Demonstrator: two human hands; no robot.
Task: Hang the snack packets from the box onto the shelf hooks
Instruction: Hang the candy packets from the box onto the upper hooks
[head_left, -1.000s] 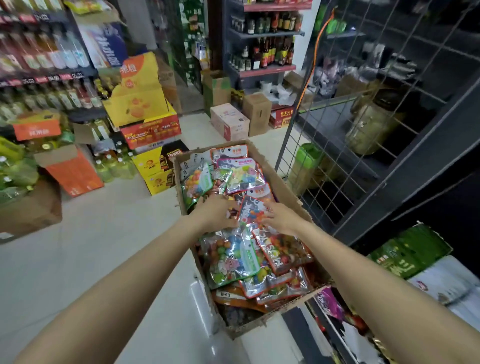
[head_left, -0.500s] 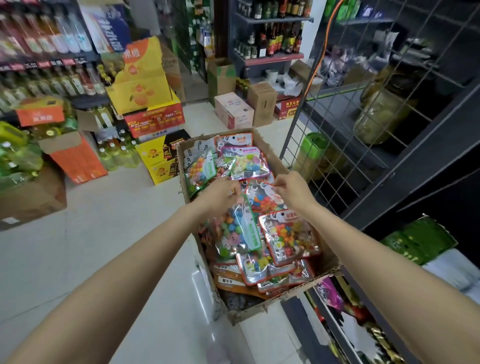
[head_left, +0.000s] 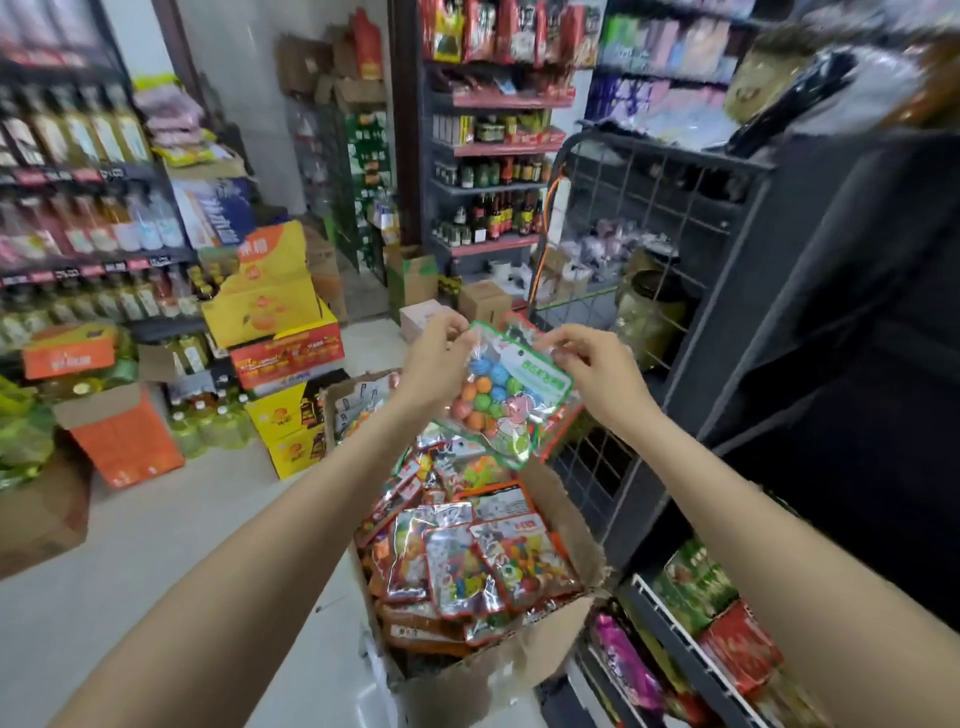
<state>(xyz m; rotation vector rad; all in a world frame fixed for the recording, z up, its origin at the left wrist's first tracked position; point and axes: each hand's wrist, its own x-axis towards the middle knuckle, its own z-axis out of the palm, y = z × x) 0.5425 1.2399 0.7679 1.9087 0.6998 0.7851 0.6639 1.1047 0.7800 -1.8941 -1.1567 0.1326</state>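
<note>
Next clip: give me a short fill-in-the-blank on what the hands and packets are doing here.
1. The left hand and right hand hold one snack packet by its ____ edge.
2. That packet's border is ____.
3. The remaining packets lie in a ____ box.

Answers: top; green; cardboard

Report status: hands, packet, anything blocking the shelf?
Left hand and right hand each pinch a top corner of the green-edged packet. Packet lifted above the box, not yet hung. Wire grid right, nothing between.
</note>
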